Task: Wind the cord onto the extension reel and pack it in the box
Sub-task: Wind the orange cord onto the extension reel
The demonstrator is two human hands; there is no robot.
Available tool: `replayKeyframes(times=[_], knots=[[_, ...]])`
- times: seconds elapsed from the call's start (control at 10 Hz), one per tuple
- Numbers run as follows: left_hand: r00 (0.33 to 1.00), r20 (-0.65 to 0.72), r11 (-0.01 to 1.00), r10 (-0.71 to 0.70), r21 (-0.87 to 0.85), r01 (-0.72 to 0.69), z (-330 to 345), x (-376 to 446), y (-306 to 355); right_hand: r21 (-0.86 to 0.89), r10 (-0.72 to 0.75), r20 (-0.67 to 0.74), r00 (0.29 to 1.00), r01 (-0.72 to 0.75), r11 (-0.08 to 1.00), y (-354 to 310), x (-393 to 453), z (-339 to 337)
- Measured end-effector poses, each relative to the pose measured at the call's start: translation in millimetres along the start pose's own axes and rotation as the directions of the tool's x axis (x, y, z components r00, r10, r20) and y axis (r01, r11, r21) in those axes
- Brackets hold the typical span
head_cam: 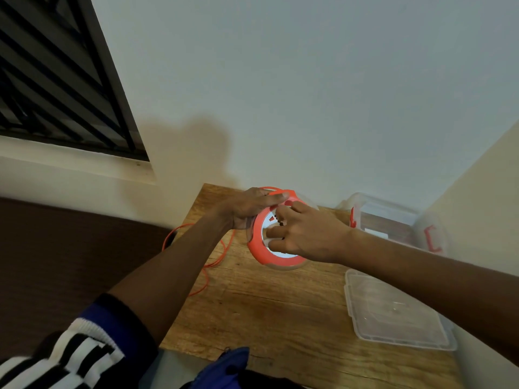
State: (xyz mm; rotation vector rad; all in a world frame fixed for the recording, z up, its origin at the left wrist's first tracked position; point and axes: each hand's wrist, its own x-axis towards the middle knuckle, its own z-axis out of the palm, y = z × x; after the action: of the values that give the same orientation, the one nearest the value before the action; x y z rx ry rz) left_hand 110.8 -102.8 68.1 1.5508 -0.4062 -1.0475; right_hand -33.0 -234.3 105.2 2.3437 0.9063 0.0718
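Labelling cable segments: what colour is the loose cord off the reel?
Orange; the cord trails over the table's left edge, clearest in the head view.

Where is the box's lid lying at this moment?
In the head view the clear lid lies flat on the wooden table, right side near the front edge, below the right forearm and in front of the open box.

- Your reel looks like smooth orange plastic with a glossy white face;
- your cord has a thin orange sheath;
- the box and lid are clear, shiny plastic;
- the tabletop is grainy, matt wood.
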Motion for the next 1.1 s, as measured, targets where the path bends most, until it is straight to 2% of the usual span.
replayKeyframes(times=[0.1, 0.2, 0.3, 0.4, 0.5, 0.6, 0.7, 0.8, 0.9, 1.0, 1.1], knots=[[0.999, -0.031, 0.999, -0.016, -0.040, 0.015, -2.2, 2.2, -4.2, -0.016, -0.002, -0.074, 0.997, 0.000, 1.000, -3.3, -2.1, 5.4], [1.000, -0.003, 0.996, -0.023, -0.092, 0.023, -5.5, 2.1, -7.5, 0.020, 0.061, -0.161, 0.985, -0.058, 0.998, -5.5, -6.7, 6.8], [0.993, 0.111, 0.994, 0.029, -0.104, -0.018, -7.9, 0.2, -11.7, 0.042, 0.246, -0.130, 0.960, -0.243, 0.969, -3.5, -6.8, 8.6], [0.991, 0.124, 0.992, 0.056, -0.119, -0.041, -11.6, -0.7, -17.4, 0.107, 0.360, -0.034, 0.932, -0.355, 0.929, -3.9, -7.3, 8.6], [0.990, 0.104, 0.987, 0.094, -0.140, -0.079, -12.2, 2.0, -24.2, 0.201, 0.338, -0.002, 0.941, -0.331, 0.922, -6.6, -10.3, 10.0], [0.990, 0.094, 0.985, 0.108, -0.142, -0.094, -12.0, 5.3, -30.3, 0.199, 0.307, 0.020, 0.952, -0.305, 0.931, -8.8, -13.1, 8.2], [0.987, 0.108, 0.988, 0.119, -0.109, -0.108, -8.1, 7.0, -31.5, 0.171, 0.321, 0.071, 0.945, -0.328, 0.929, -14.4, -8.1, 6.6], [0.986, 0.084, 0.982, 0.147, -0.131, -0.135, -1.1, 6.7, -32.6, 0.137, 0.379, 0.059, 0.924, -0.383, 0.913, -15.4, -6.5, 8.4], [0.977, 0.007, 0.950, 0.212, -0.235, -0.204, 10.7, 6.1, -34.0, 0.246, 0.606, 0.011, 0.795, -0.589, 0.769, -15.0, -10.2, 16.7], [0.954, -0.113, 0.903, 0.277, -0.310, -0.299, 22.9, 8.4, -32.2, 0.495, 0.845, 0.058, 0.532, -0.750, 0.438, -20.2, -3.8, 21.7], [0.940, -0.174, 0.888, 0.294, -0.315, -0.336, 29.1, 10.7, -38.2, 0.720, 0.937, 0.216, 0.276, -0.693, 0.038, -29.6, 0.7, 21.6]])
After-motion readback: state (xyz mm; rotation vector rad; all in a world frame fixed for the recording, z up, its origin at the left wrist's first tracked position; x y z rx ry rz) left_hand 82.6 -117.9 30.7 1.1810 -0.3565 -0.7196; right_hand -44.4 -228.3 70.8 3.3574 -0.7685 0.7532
